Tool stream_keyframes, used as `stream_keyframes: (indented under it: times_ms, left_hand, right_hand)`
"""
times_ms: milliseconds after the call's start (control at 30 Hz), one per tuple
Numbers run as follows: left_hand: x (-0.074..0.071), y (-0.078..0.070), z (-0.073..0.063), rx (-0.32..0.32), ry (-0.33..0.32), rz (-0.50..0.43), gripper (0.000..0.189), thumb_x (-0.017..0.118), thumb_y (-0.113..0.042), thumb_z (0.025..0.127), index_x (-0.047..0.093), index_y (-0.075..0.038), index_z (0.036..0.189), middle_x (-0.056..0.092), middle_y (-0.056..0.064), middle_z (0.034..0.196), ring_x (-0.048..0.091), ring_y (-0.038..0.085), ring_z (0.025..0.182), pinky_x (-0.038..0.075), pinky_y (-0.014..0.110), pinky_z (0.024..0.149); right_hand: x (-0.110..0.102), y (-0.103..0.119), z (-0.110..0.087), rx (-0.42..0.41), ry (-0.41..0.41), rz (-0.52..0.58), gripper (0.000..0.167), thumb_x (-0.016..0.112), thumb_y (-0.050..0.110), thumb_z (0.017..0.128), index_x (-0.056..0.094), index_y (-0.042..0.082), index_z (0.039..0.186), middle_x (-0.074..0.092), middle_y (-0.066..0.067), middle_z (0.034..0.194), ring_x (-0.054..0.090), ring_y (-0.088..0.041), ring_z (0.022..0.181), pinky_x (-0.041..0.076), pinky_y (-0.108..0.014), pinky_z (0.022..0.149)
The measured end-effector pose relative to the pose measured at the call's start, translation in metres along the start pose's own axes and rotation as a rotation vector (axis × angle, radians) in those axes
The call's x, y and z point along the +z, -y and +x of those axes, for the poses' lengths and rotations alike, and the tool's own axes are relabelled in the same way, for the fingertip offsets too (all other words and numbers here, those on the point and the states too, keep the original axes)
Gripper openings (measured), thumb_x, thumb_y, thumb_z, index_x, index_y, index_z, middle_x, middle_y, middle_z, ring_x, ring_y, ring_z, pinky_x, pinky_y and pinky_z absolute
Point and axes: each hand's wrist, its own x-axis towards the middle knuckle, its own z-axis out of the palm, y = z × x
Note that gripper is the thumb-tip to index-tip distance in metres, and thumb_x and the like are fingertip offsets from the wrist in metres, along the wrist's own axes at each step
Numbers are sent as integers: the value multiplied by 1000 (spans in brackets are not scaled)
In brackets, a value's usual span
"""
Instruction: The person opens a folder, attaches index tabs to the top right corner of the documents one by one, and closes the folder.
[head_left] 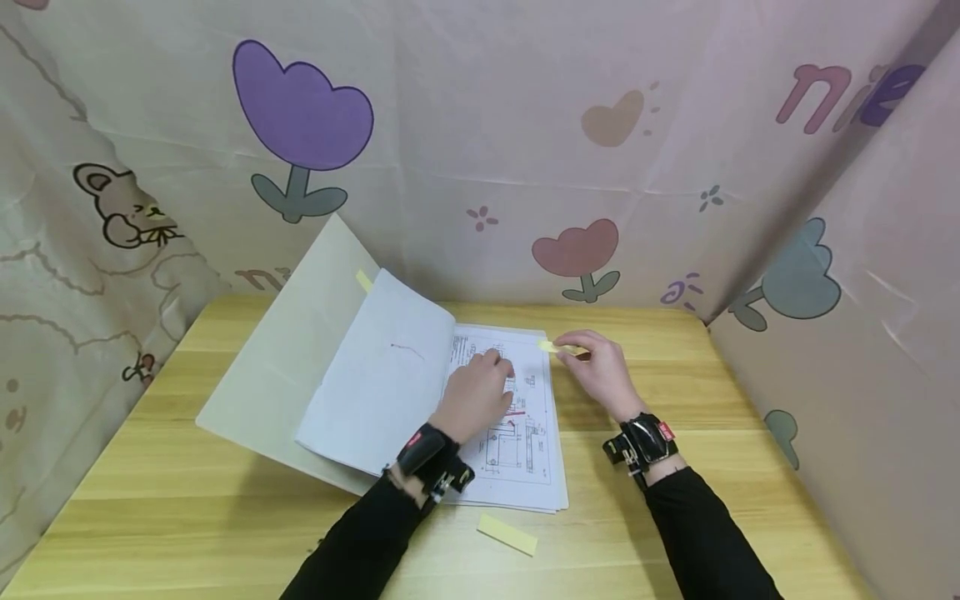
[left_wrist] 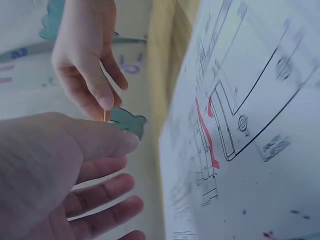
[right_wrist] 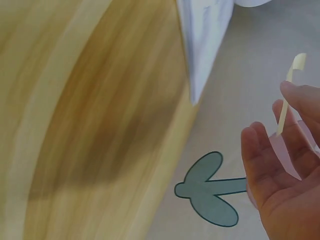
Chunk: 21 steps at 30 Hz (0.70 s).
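My right hand (head_left: 602, 373) pinches a thin yellow sticky note strip (right_wrist: 297, 62) between thumb and fingers, at the upper right edge of an open booklet. The strip's far end curls in the right wrist view and overlaps the page edge in the head view. My left hand (head_left: 474, 398) is over the booklet's right page (head_left: 543, 454), its fingers spread loosely in the left wrist view and holding nothing. Technical line drawings with red marks (left_wrist: 206, 132) cover that page. To the left, a blank turned page (head_left: 375, 392) leans up against the raised cream cover (head_left: 270, 383).
A yellow sticky note pad (head_left: 507, 535) lies on the wooden table (head_left: 637, 533) in front of the booklet. Another yellow tab (head_left: 364, 281) shows at the inside of the cover. Printed cloth (head_left: 450, 108) hangs behind and along both sides.
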Motion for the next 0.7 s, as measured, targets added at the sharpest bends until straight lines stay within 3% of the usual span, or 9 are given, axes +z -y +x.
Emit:
stream_keyframes:
  times_ms: [200,367,700]
  left_hand:
    - [18,6,26,-44,91,42,41,79,-31,94,70,-10,127,63,9,128,61,26,110,58,40,84]
    - [34,10,40,-64,137,83,46,76,-39,95,69,-11,131,61,9,135,59,27,120,58,43,91]
    - [39,8,46,-67,163,138,47,77,-43,94,70,-12,128,61,8,134,58,26,121,57,44,92]
  right_hand:
    - [8,-8,6,42,83,-59,17,78,3,92,79,8,108,72,-12,122,68,-30,113,62,-41,85]
    - [16,-14,12,69,165,-114,16,77,4,92,79,7,108,72,-14,123,67,-34,116,57,-48,96]
    - [24,-21,16,91,224,-214,17,77,3,92,80,8,108,72,-14,120,66,-35,117,52,-51,103]
